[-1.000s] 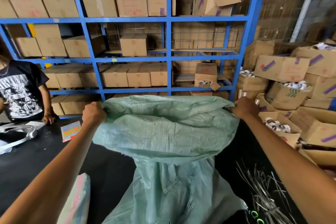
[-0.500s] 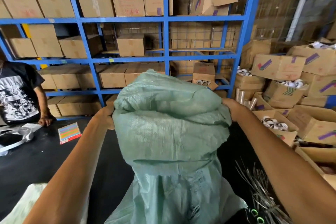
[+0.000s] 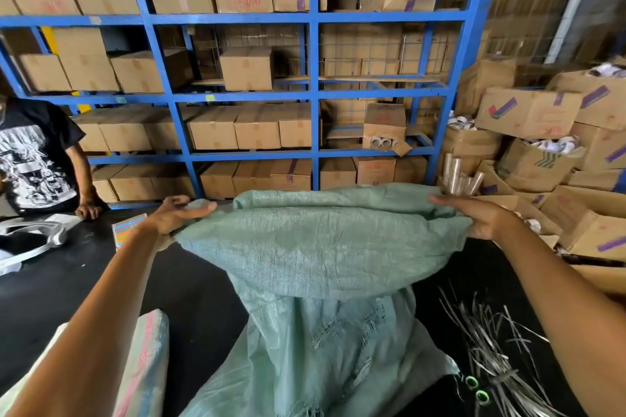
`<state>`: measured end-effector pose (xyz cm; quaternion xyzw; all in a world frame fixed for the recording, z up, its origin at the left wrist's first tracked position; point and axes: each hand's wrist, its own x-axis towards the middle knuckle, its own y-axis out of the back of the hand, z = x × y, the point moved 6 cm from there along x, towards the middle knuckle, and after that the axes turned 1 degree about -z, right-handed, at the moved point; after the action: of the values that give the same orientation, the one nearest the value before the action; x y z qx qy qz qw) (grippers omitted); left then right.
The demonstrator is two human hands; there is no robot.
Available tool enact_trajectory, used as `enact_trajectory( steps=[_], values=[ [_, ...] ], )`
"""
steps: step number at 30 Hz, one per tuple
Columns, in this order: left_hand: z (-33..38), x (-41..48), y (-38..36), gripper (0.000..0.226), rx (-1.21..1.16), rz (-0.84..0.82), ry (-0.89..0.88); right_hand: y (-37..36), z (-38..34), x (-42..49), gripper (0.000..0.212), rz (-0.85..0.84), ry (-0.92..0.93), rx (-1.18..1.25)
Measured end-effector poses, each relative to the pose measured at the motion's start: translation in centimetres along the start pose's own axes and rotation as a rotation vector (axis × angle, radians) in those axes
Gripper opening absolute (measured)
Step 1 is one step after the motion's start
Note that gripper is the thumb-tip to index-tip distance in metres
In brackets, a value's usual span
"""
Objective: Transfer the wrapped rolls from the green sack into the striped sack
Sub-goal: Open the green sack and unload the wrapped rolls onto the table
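Both hands have spread apart again since half a second ago, when they were drawn in close and the green sack bulged up in a tall mound between them; now the fabric is pulled wide and flat across the top, much as it was a second ago, though held lower. The green sack (image 3: 315, 267) is coarse woven plastic, pale sea-green, creased and a little frayed along its lower folds. Its upper part is folded over into a broad, cushion-shaped band, and below that it narrows to a neck and then flares out toward 6 o'clock.

The left hand (image 3: 176, 215) is at the 9 o'clock end of that band, its grip only partly closed: the thumb lies along the fabric while the fingers curl loosely above it. The right hand (image 3: 481, 217) is at the 3 o'clock end, fingers laid flat over the top edge with cloth bunched beneath the palm, clamped on the sack. The sack hangs between and below the two hands.

A corner of the striped sack (image 3: 149, 359), whitish with pink and blue bands, shows at 7 o'clock, beside the left forearm. No wrapped rolls can be seen in either sack. A bundle of thin silvery strips (image 3: 487, 349) lies on the dark desk (image 3: 189, 298) at 4 o'clock. Behind stands blue steel shelving (image 3: 313, 91) stacked with brown cardboard boxes (image 3: 247, 68).
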<state>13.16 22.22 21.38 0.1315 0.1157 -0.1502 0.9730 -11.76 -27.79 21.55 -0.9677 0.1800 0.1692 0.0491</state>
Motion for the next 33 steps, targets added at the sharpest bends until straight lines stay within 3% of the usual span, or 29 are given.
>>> enact_trajectory(
  steps=[2,3,5,6,9,12,13,16,20,23,26,28,33],
  values=[
    [0.6,0.6,0.0,0.071,0.129,0.049,-0.014,-0.1,-0.3,0.4,0.077,-0.046,-0.002,-0.087],
    [0.6,1.1,0.3,0.081,0.187,0.090,-0.006,-0.3,-0.7,0.3,0.084,-0.054,0.002,-0.152],
    [0.1,2.0,1.3,0.110,0.275,0.247,0.046,-0.2,-0.9,0.3,0.080,-0.048,-0.011,-0.300],
    [-0.4,2.5,2.1,0.114,0.336,0.352,0.070,0.2,-0.8,0.6,0.077,-0.021,-0.022,-0.366],
    [-0.1,1.2,2.1,0.084,0.495,0.549,0.027,1.7,-0.1,1.2,0.048,0.113,-0.071,-0.429],
    [0.0,1.1,1.3,0.048,0.655,0.520,-0.023,3.3,0.5,2.2,0.017,0.285,-0.031,-0.581],
    [-0.3,1.5,1.3,0.042,0.725,0.522,-0.025,3.3,0.2,2.1,0.014,0.348,-0.009,-0.723],
    [-0.7,1.6,1.0,0.037,0.893,0.610,-0.044,3.1,-0.1,2.4,0.043,0.568,0.014,-1.070],
    [0.8,-0.7,-2.2,0.018,1.080,0.698,-0.114,-0.1,-0.3,1.7,0.034,0.690,-0.036,-1.271],
    [-0.3,0.1,-3.5,0.032,0.773,0.515,-0.011,-1.8,0.0,2.2,0.036,0.648,-0.059,-1.120],
    [-2.2,2.3,-6.3,0.029,-0.039,0.182,0.178,-3.6,1.0,3.4,0.039,0.559,-0.118,-0.813],
    [-2.3,1.9,-8.7,0.036,-0.437,0.101,0.312,-5.3,1.4,4.0,0.041,0.498,-0.144,-0.560],
    [-0.2,-0.2,-9.0,0.035,-0.581,0.037,0.216,-6.7,1.6,2.6,0.033,0.269,-0.043,-0.088]
  ],
)
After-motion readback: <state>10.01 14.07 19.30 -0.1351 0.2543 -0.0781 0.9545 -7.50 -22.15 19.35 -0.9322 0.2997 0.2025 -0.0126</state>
